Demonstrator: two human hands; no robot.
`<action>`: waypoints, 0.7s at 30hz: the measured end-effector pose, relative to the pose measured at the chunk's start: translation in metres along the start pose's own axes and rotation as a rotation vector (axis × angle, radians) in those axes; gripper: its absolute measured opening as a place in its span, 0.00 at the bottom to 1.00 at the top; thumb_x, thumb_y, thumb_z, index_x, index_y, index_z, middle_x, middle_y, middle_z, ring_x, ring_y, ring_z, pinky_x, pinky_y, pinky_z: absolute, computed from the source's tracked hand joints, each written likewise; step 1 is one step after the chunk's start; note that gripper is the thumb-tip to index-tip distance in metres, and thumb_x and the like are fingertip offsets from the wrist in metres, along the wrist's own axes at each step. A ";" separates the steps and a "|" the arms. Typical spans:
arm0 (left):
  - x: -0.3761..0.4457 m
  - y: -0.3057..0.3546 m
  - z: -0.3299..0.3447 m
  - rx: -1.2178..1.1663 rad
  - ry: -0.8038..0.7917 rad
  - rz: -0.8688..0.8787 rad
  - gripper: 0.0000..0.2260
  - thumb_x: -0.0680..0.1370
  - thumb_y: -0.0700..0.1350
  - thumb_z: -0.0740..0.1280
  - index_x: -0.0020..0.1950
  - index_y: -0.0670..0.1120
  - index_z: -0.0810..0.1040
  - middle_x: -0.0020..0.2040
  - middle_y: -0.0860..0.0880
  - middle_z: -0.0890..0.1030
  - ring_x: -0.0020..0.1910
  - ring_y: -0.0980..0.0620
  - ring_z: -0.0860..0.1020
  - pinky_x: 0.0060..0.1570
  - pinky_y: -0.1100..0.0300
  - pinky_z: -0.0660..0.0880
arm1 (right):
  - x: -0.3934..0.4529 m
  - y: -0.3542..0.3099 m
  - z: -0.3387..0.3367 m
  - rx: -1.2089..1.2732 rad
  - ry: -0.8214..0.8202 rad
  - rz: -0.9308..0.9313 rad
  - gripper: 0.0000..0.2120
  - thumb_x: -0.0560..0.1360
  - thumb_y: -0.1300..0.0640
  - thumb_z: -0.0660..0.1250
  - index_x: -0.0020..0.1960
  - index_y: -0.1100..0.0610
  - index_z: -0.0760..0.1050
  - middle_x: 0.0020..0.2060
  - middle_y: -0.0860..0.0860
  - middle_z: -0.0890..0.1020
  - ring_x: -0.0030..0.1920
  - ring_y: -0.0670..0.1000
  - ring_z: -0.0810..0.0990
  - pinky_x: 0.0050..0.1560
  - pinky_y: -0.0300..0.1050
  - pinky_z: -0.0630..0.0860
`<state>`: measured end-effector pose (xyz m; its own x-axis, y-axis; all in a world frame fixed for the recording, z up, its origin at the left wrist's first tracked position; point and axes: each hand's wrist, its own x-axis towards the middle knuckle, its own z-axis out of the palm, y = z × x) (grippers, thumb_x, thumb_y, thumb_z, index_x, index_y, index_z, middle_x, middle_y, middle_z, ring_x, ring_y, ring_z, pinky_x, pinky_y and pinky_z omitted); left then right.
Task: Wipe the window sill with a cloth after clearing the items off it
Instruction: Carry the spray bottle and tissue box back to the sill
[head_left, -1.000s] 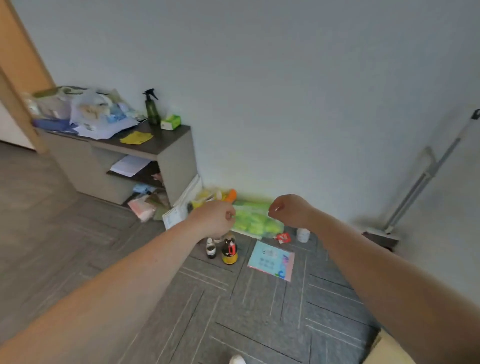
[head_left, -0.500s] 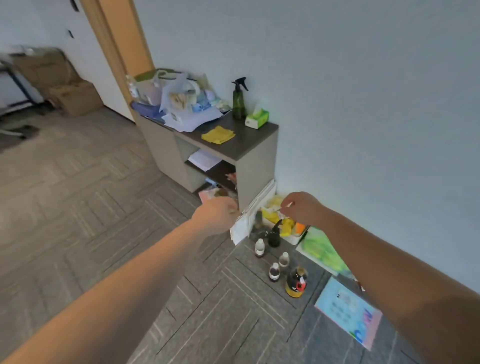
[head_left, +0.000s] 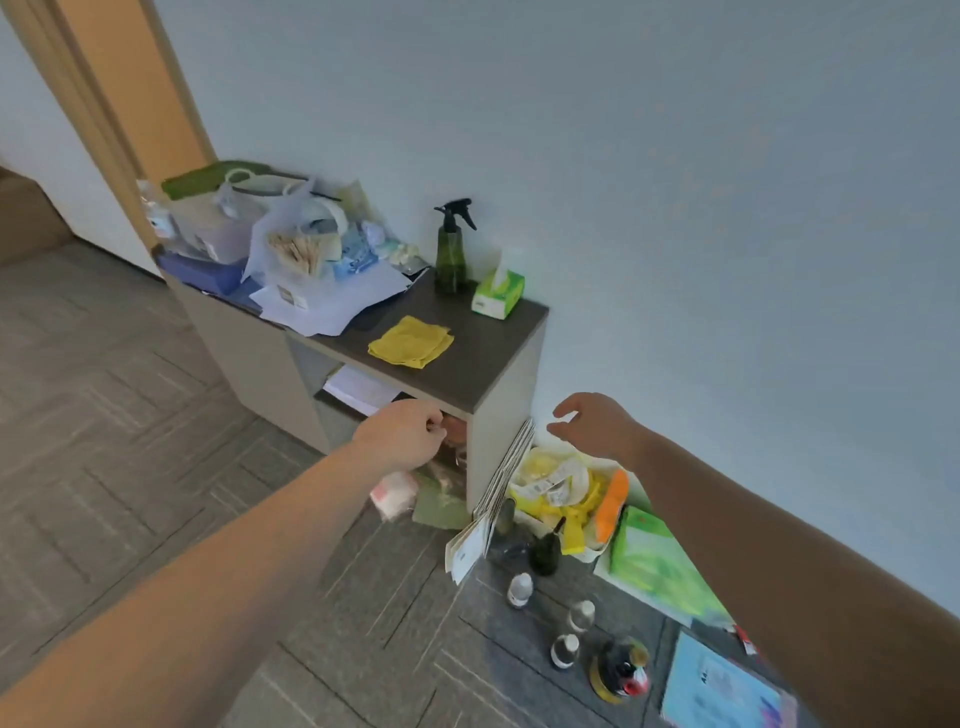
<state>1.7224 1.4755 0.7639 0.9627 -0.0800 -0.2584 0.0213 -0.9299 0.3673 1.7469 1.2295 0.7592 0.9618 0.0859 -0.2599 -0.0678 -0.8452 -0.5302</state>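
Two bare arms reach forward over grey carpet toward a low cabinet standing against the pale wall. Half a second ago that cabinet sat farther off and higher in view; now it is nearer and more central, so the person seems to have stepped closer to it. No window sill shows anywhere in the head view, so how well it has been cleared cannot be judged from here.

On the cabinet's dark top, the far left end is heaped with bags and papers. Toward the right end stand a green spray bottle and, just beside it, a green tissue box. Nearer the front edge lies the folded yellow cloth, flat and untouched, which I take to be the cloth for wiping.

On the floor right of the cabinet sit a tray of yellow clutter, a green packet, a blue booklet and several small bottles.

The left hand is curled into a loose fist below the cabinet's front edge, holding nothing that I can see. The right hand, closed a moment ago, has spread its fingers and hangs empty beside the cabinet's right end, below and right of the cloth. That opening suggests a grasp is being readied; picking up the cloth looks like the step in hand.
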 end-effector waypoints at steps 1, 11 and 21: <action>0.019 -0.008 -0.007 0.001 -0.007 0.002 0.14 0.80 0.48 0.60 0.63 0.45 0.76 0.62 0.45 0.78 0.60 0.44 0.76 0.59 0.51 0.73 | 0.014 -0.006 -0.001 0.010 0.006 0.015 0.17 0.76 0.49 0.68 0.60 0.57 0.76 0.59 0.53 0.78 0.62 0.53 0.75 0.63 0.44 0.69; 0.184 -0.077 -0.050 0.076 -0.090 0.025 0.16 0.80 0.51 0.60 0.67 0.47 0.73 0.65 0.47 0.76 0.63 0.45 0.74 0.62 0.52 0.72 | 0.196 -0.048 0.014 0.159 -0.071 0.132 0.12 0.75 0.51 0.68 0.54 0.58 0.77 0.49 0.55 0.80 0.44 0.53 0.76 0.31 0.36 0.69; 0.328 -0.133 -0.114 0.061 -0.076 -0.056 0.17 0.80 0.50 0.61 0.68 0.48 0.71 0.66 0.47 0.75 0.64 0.47 0.73 0.61 0.55 0.69 | 0.360 -0.094 0.010 0.308 -0.171 0.335 0.12 0.76 0.57 0.65 0.56 0.62 0.77 0.45 0.57 0.82 0.41 0.54 0.78 0.37 0.44 0.75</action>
<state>2.0658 1.6136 0.7323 0.9371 -0.0525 -0.3451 0.0558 -0.9534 0.2964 2.0973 1.3449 0.7074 0.8181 -0.0567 -0.5722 -0.4663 -0.6478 -0.6025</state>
